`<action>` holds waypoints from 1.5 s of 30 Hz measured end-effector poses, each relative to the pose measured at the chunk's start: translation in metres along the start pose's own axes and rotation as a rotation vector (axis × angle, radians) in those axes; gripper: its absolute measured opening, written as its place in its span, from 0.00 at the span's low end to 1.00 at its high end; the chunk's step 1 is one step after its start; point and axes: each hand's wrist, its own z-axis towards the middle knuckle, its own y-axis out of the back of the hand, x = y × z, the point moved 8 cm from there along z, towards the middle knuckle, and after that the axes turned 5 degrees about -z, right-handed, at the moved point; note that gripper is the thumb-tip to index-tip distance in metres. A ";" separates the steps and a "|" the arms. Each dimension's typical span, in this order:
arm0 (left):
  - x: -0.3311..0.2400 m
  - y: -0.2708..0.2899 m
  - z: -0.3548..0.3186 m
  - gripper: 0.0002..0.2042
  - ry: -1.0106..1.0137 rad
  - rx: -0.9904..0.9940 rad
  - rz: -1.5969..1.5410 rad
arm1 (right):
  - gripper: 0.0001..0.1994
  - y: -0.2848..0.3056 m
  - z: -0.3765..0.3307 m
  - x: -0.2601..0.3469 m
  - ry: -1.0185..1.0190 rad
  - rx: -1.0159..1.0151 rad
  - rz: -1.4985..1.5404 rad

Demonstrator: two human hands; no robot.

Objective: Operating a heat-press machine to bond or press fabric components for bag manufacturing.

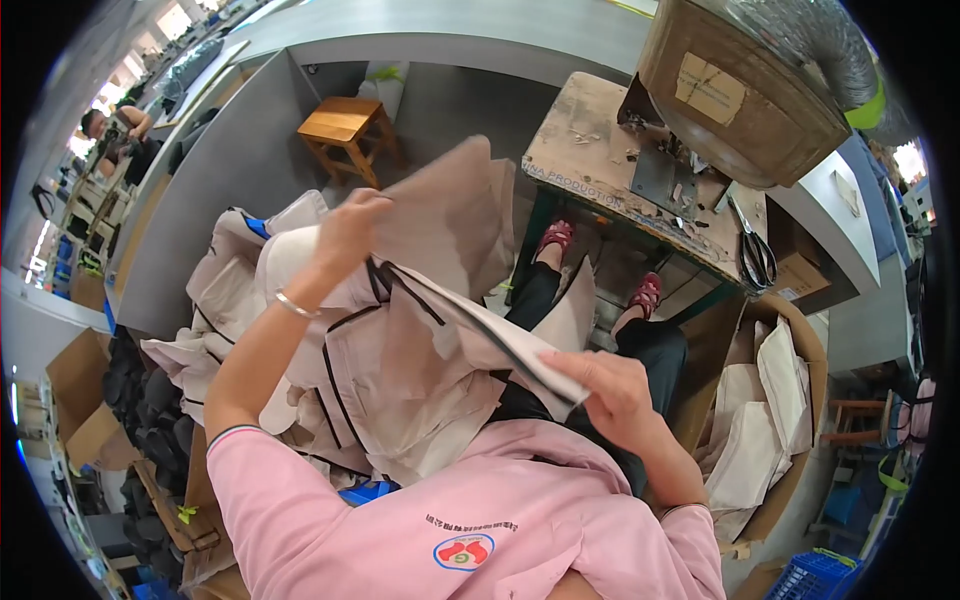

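Note:
My left hand (350,230) is closed on the edge of a beige fabric panel (455,215), which is raised, spread away from me and slightly blurred. Over my lap, a beige fabric piece with black edging (500,340) runs slantwise, and my right hand (612,395) pinches its near right end. Whether the panel and this edged piece are joined cannot be made out. A large heap of beige fabric pieces with black trim (370,390) lies under and beside my left arm, some of it across my lap.
Ahead stands a worn worktable (590,130) with scraps and black-handled scissors (755,255). A cardboard-covered machine (740,90) with a foil duct (815,40) overhangs it. At right, a carton (700,400) holds fabric pieces. A wooden stool (345,125) stands far left; dark pieces (150,430) are piled left.

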 end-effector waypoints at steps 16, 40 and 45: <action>0.265 0.316 -0.313 0.20 0.802 -0.747 0.627 | 0.15 0.093 -0.016 -0.030 -0.285 -0.262 0.163; -0.237 -0.128 -0.057 0.08 0.283 1.015 -1.175 | 0.29 0.192 -0.112 0.001 -0.047 0.187 0.917; -0.347 -0.098 -0.035 0.08 -0.276 0.909 -1.305 | 0.67 0.117 -0.091 -0.077 -0.370 0.132 0.653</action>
